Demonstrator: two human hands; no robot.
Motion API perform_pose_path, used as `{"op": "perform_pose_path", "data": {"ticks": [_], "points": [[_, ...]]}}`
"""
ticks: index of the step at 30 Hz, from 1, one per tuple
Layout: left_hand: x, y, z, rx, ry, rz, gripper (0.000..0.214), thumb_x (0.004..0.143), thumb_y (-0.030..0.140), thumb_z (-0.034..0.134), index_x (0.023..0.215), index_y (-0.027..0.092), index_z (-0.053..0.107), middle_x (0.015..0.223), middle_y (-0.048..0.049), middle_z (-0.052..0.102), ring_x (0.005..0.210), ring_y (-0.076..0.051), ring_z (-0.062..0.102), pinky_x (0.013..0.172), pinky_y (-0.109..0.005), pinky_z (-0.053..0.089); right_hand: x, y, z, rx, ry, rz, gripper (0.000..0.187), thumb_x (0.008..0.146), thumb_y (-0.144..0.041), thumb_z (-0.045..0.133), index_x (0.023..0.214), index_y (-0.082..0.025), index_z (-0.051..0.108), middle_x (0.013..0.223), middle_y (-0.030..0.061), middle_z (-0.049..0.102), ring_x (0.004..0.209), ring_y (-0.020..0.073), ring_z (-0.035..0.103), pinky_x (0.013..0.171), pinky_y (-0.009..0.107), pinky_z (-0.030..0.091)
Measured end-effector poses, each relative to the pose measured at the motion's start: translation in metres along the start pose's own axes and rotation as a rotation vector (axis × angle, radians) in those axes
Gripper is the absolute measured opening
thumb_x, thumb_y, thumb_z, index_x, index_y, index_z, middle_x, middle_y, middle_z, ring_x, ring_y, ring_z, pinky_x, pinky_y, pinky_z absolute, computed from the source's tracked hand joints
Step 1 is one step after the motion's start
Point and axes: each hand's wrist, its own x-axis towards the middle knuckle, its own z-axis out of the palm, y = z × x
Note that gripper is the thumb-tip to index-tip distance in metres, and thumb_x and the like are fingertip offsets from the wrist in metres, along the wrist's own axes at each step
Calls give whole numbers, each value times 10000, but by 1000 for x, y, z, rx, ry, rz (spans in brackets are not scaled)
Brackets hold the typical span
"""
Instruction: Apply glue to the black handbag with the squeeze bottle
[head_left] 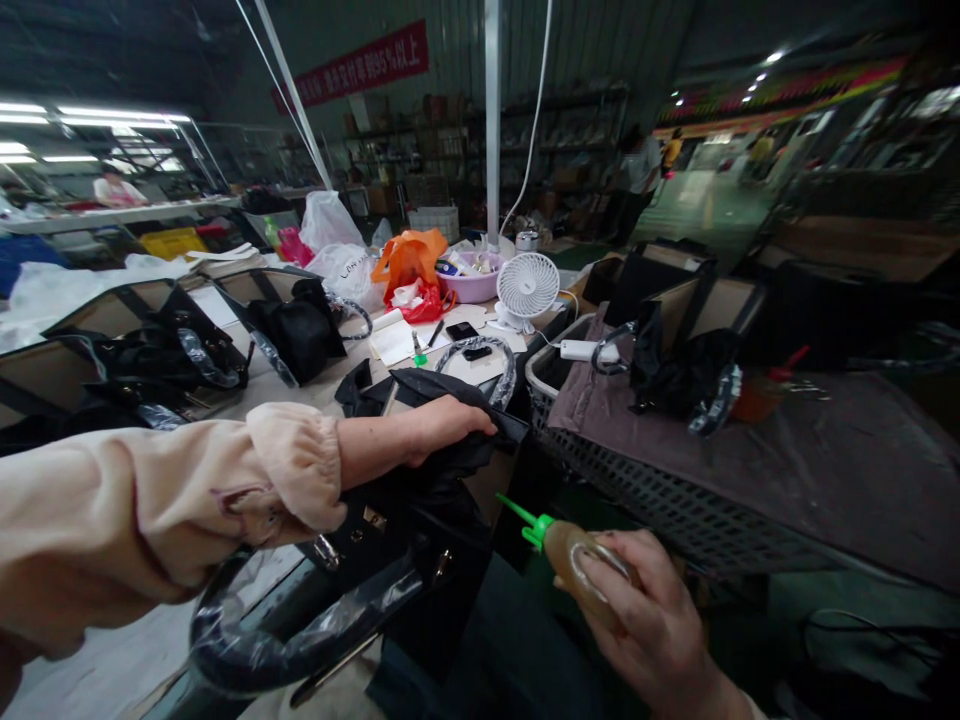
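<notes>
My left hand (442,425), in a pale pink sleeve, reaches across a black handbag (405,540) and grips a fold of its black material near the top. The bag's handle (300,625) is wrapped in clear plastic and curves below my forearm. My right hand (649,620) is closed round a small squeeze bottle (574,560) with a green nozzle that points up and left toward the bag.
More black handbags (292,330) stand on the table at left. A white desk fan (527,288), a pink basin (472,285), orange and red bags (409,260) and a phone (461,330) lie farther back. A grey plastic crate (637,480) covered with cloth stands at right.
</notes>
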Motion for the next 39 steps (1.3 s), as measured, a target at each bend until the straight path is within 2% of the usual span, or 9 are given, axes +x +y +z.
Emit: {"op": "perform_pose_path", "data": {"ticks": [4, 12, 17, 22, 29, 35, 39], "points": [[0, 1, -1, -6, 12, -21, 188, 722, 256, 688, 579, 148, 631, 506, -7, 607, 391, -151, 535, 341, -231, 390, 16, 13, -10, -114, 33, -69, 316, 789, 4, 693, 1050, -159, 623, 1110, 112, 537, 1000, 262, 575, 801, 437, 547], [3, 1, -2, -99, -25, -52, 154, 723, 223, 660, 588, 151, 641, 469, -1, 586, 362, -136, 514, 340, -211, 385, 47, 24, -13, -178, 66, -148, 356, 767, 50, 685, 1042, -163, 609, 1098, 101, 522, 991, 249, 578, 805, 422, 554], [2, 6, -4, -139, -57, -131, 271, 760, 228, 613, 502, 146, 601, 421, -13, 546, 309, -123, 470, 310, -206, 339, 39, 22, -7, -147, 52, -141, 359, 765, 55, 681, 1053, -146, 605, 1112, 124, 518, 993, 266, 556, 785, 444, 548], [3, 6, -4, -160, -50, -169, 217, 709, 246, 678, 526, 153, 610, 431, -19, 561, 325, -132, 482, 316, -209, 355, 32, 20, -9, -113, 33, -133, 349, 785, 48, 655, 1075, -141, 606, 1129, 133, 512, 1010, 269, 535, 798, 454, 546], [5, 4, -3, -149, -33, -185, 214, 634, 287, 737, 529, 162, 600, 432, -20, 566, 334, -144, 494, 319, -223, 364, 50, 31, -15, -174, 72, -161, 323, 799, 18, 657, 1070, -150, 605, 1141, 126, 512, 1000, 248, 542, 802, 429, 550], [8, 4, -5, -151, -21, -190, 209, 623, 294, 743, 555, 157, 601, 470, -21, 597, 344, -141, 510, 336, -228, 380, 35, 26, -8, -141, 59, -108, 358, 785, 11, 645, 1083, -180, 600, 1125, 112, 522, 953, 224, 552, 789, 406, 557], [8, 4, -4, -150, -17, -194, 219, 638, 295, 744, 559, 161, 590, 467, -14, 591, 343, -138, 508, 338, -224, 382, 35, 24, -8, -122, 75, -103, 364, 774, 16, 671, 1083, -161, 595, 1103, 126, 531, 933, 225, 551, 767, 401, 549]]}}
